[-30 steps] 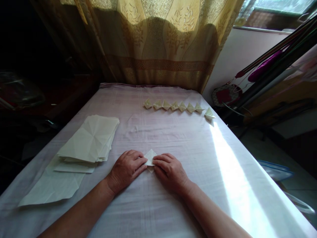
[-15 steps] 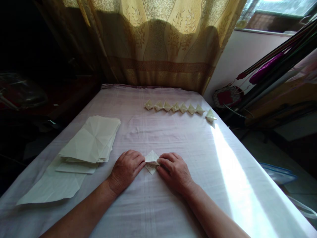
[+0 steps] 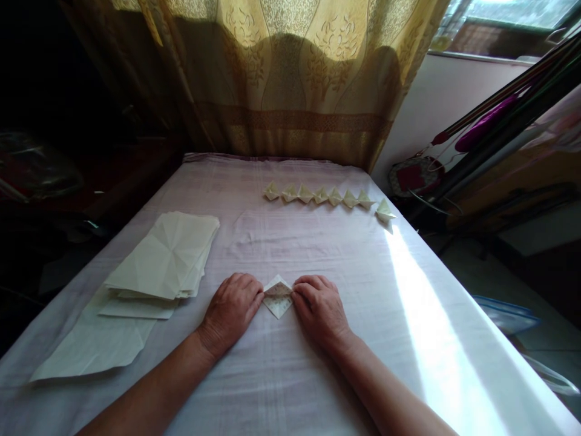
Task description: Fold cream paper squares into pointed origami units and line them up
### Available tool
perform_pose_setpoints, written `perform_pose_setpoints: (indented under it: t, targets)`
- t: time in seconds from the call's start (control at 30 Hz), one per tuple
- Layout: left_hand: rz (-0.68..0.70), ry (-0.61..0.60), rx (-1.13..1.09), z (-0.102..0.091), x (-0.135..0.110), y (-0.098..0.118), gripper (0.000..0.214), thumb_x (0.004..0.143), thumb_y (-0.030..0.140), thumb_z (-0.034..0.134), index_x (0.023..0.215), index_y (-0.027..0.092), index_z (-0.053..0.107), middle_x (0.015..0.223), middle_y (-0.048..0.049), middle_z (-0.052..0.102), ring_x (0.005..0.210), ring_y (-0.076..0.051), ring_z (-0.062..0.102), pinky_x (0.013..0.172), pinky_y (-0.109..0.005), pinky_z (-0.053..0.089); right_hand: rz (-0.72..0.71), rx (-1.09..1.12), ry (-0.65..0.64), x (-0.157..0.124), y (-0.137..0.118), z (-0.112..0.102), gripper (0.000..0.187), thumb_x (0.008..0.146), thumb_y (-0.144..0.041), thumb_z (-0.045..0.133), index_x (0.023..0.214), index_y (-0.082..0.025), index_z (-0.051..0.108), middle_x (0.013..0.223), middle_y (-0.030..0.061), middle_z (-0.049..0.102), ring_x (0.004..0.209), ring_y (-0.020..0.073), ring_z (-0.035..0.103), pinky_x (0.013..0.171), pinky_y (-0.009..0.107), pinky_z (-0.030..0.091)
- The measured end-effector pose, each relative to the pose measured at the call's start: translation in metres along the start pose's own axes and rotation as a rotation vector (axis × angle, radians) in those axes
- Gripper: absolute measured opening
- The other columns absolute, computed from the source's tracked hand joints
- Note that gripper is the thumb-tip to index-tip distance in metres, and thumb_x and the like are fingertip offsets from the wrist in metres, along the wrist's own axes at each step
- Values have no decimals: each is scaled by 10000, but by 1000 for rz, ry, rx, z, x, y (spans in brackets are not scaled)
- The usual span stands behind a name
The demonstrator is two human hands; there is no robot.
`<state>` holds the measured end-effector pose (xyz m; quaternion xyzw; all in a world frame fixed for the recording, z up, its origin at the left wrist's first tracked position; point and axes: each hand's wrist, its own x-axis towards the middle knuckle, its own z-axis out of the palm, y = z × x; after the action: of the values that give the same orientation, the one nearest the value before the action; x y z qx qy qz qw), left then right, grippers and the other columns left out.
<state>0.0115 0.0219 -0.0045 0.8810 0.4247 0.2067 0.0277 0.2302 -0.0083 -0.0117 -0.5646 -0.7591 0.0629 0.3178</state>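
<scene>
A small folded paper piece [image 3: 278, 298], diamond-shaped with a gap across its middle, lies between my two hands near the centre of the table. My left hand [image 3: 233, 307] pinches its left corner, fingers closed. At the right corner, my right hand [image 3: 321, 307] pinches the paper between thumb and fingers. Further back stand several folded paper boats [image 3: 334, 197] in a row, the rightmost boat [image 3: 385, 211] a little apart from the others.
To the left lies a stack of creased paper sheets [image 3: 170, 251], with a longer loose sheet [image 3: 97, 348] partly under it. A pale checked cloth [image 3: 272, 375] covers the table. A yellow curtain [image 3: 290, 79] hangs behind; a bag [image 3: 415, 175] is beyond the right edge.
The gap across the paper's middle has opened wider, showing more of its inside. My right hand has shifted slightly outward and up; my left hand has barely moved.
</scene>
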Motion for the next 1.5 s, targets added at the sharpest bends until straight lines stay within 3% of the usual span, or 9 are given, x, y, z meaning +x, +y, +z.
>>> perform_pose_setpoints:
  t: [0.2,0.57,0.63,0.77,1.0,1.3,1.5]
  targets:
    - [-71,83,-110,5,3,-2,148,935,251,506,816,201,579,1053,-71,622,1004,-229,562,893,-409,464,46,-26,22,0,-2,1,131,891,-256,610,768,-222,639,914,34,686,874,192,594,819,344,405]
    - [-115,108,-129,10,2,-3,190,956,294,477,815,214,577,1099,-64,638,1073,-237,561,932,-427,454,162,35,42,3,-1,6,168,855,-267,650,695,-222,622,909,33,685,885,219,588,819,377,386]
    - [-112,90,-126,10,2,-2,177,950,286,491,817,210,580,1112,-68,640,1083,-245,560,935,-440,453,146,61,29,3,0,5,34,833,-257,670,807,-235,666,963,39,690,919,226,592,844,388,392]
    - [-47,53,-154,7,0,0,61,909,240,576,904,226,634,1178,-69,628,1132,-253,543,963,-453,439,-1,99,-2,2,0,6,292,802,-199,686,1077,-295,681,1137,46,666,1051,238,570,911,414,389]
    - [12,57,-190,7,-1,0,169,897,263,624,1027,319,717,1200,-45,632,1148,-253,536,959,-452,439,-17,43,-70,2,-1,5,182,821,-203,690,941,-332,736,1202,35,635,1128,259,536,932,438,390]
    - [-85,90,-242,8,3,-4,151,908,302,586,843,237,706,1120,-54,678,1093,-246,580,935,-432,459,127,57,-127,8,-10,4,119,853,-208,632,848,-284,723,1219,42,642,1180,255,526,978,453,357]
    - [-137,44,-220,9,6,0,127,890,271,597,799,222,672,1156,-51,673,1140,-255,566,981,-446,429,189,75,-67,8,-11,8,82,858,-236,606,818,-238,678,1202,69,656,1178,262,537,998,457,364]
